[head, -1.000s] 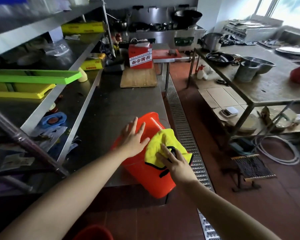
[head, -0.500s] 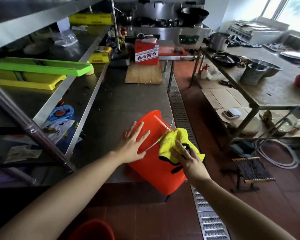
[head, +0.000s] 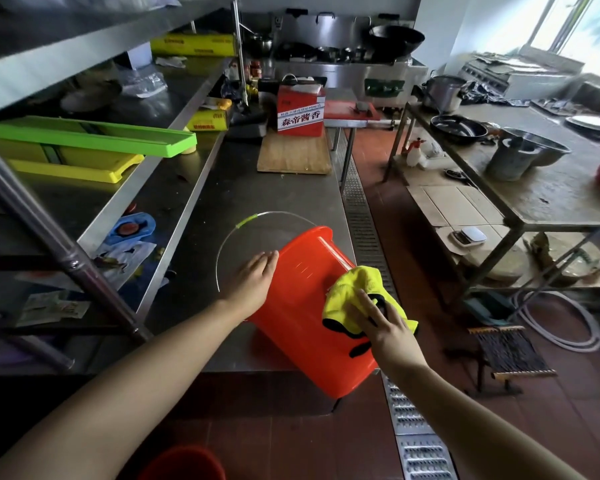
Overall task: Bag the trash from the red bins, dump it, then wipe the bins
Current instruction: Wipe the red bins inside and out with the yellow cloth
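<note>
- head view: red bin (head: 305, 317) lies on its side at the steel counter (head: 257, 199) edge, base overhanging; wire handle (head: 257, 220) has swung up off the wall
- our left hand (head: 253, 282) rests flat, fingers straight, steadying it; right hand (head: 383, 325) presses the yellow cloth (head: 357, 289), now lower on the wall; wiping stage, we judge
</note>
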Motion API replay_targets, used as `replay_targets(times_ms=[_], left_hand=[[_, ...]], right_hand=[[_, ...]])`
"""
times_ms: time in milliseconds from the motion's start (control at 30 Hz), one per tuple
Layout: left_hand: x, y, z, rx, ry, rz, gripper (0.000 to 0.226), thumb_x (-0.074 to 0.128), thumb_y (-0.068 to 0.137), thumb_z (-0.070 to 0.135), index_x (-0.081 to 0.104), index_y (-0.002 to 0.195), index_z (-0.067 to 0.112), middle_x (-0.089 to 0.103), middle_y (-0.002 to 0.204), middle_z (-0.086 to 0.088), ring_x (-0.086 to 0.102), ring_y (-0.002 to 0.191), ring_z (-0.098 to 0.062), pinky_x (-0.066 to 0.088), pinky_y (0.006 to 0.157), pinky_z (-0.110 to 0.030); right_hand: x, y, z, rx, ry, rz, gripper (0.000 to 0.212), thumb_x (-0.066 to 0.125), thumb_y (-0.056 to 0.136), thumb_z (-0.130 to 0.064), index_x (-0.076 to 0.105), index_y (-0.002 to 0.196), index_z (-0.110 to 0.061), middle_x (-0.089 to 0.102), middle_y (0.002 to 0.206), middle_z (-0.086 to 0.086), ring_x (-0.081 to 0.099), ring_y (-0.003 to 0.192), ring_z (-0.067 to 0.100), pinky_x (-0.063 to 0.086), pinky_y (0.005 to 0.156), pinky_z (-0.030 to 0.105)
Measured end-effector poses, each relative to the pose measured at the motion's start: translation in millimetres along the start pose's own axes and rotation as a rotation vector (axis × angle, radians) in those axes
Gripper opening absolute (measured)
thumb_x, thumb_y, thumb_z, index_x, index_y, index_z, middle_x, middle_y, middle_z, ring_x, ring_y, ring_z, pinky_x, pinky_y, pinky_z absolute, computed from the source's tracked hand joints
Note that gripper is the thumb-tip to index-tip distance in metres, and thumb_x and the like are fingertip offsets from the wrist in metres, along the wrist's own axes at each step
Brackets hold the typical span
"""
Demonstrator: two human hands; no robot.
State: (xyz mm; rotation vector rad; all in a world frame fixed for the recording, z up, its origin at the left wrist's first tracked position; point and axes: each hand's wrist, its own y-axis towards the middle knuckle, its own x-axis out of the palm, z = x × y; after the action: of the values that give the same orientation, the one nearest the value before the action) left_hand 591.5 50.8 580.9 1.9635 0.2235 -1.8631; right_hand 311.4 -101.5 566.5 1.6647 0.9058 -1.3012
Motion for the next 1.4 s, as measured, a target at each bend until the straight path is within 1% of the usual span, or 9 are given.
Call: replay_targets(times_ms=[200,333,600,733,833,967,1067,1233,1400], left_hand=[[-9,2,6,-0.126,-0.193,-0.105,0.078,0.040,0.098,-0.004,-0.001,0.158,0.027,0.022,0.161,-0.006,0.051,0.128,-0.025,0.044,0.094,-0.026],[-14,16,-3,-0.098,-0.295,-0.091,0.088,0.043,0.089,-0.014,0.007,0.158,0.028,0.026,0.161,-0.001,0.047,0.134,-0.023,0.041,0.101,-0.026],[-13,31,-20,-0.057,-0.417,-0.107,0.086,0.037,0.090,-0.017,0.016,0.156,0.034,0.028,0.160,0.006,0.044,0.136,-0.016,0.039,0.110,-0.028],[-9,19,-27,-0.044,-0.496,-0.105,0.081,0.038,0.094,-0.015,0.017,0.156,0.032,0.026,0.161,0.004,0.041,0.138,-0.013,0.033,0.109,-0.019],[-6,10,-33,-0.050,-0.559,0.033,0.056,0.048,0.098,-0.005,0.035,0.150,0.012,0.044,0.150,-0.007,0.052,0.130,-0.018,0.032,0.105,-0.012],[-1,1,-39,-0.031,-0.562,0.042,0.052,0.048,0.099,-0.005,0.037,0.148,0.008,0.051,0.144,-0.009,0.060,0.120,-0.017,0.032,0.101,-0.007],[-3,4,-45,-0.001,-0.525,-0.025,0.057,0.043,0.099,-0.006,0.031,0.151,0.013,0.051,0.145,-0.006,0.061,0.118,-0.015,0.039,0.103,-0.015],[-2,6,-51,0.002,-0.497,-0.094,0.062,0.046,0.101,0.002,0.025,0.154,0.025,0.057,0.135,-0.004,0.062,0.109,-0.013,0.049,0.097,-0.028],[5,3,-56,-0.016,-0.473,-0.101,0.068,0.048,0.100,0.003,0.019,0.153,0.034,0.060,0.116,0.001,0.061,0.096,-0.012,0.048,0.085,-0.022]], right_hand=[[4,9,-9,-0.011,-0.060,0.008,0.074,0.080,0.074,-0.004,0.057,0.142,-0.024,0.040,0.158,0.002,0.051,0.126,0.045,0.059,0.079,0.054],[2,28,-32,-0.029,-0.055,-0.013,0.070,0.080,0.077,-0.021,0.056,0.143,-0.026,0.041,0.157,0.002,0.051,0.121,0.044,0.057,0.084,0.055],[9,66,-63,0.190,0.087,-0.174,0.073,0.017,0.087,-0.077,0.038,0.149,-0.044,0.006,0.167,-0.016,-0.007,0.154,0.035,0.019,0.116,0.059],[16,67,-44,0.162,-0.084,-0.103,0.067,0.030,0.087,-0.079,0.028,0.149,-0.053,0.002,0.168,-0.016,0.007,0.153,0.035,0.017,0.110,0.063],[23,72,-39,0.208,-0.008,-0.126,0.072,0.032,0.084,-0.082,0.018,0.150,-0.058,0.004,0.167,-0.016,0.006,0.153,0.033,-0.003,0.113,0.071],[31,74,-46,0.210,0.091,-0.111,0.073,0.038,0.084,-0.079,0.019,0.150,-0.056,0.009,0.167,-0.010,0.013,0.149,0.038,0.026,0.113,0.062],[33,80,-69,0.137,0.023,-0.113,0.074,0.037,0.085,-0.079,0.026,0.152,-0.049,0.012,0.165,-0.004,0.015,0.143,0.040,0.027,0.112,0.059],[30,95,-66,0.015,-0.113,-0.099,0.078,0.030,0.083,-0.085,0.022,0.152,-0.051,0.003,0.168,0.001,-0.017,0.151,0.036,-0.010,0.115,0.070],[50,82,-72,-0.059,-0.127,-0.089,0.076,0.030,0.088,-0.081,0.020,0.155,-0.047,-0.002,0.169,0.005,-0.021,0.151,0.040,0.014,0.113,0.074]])
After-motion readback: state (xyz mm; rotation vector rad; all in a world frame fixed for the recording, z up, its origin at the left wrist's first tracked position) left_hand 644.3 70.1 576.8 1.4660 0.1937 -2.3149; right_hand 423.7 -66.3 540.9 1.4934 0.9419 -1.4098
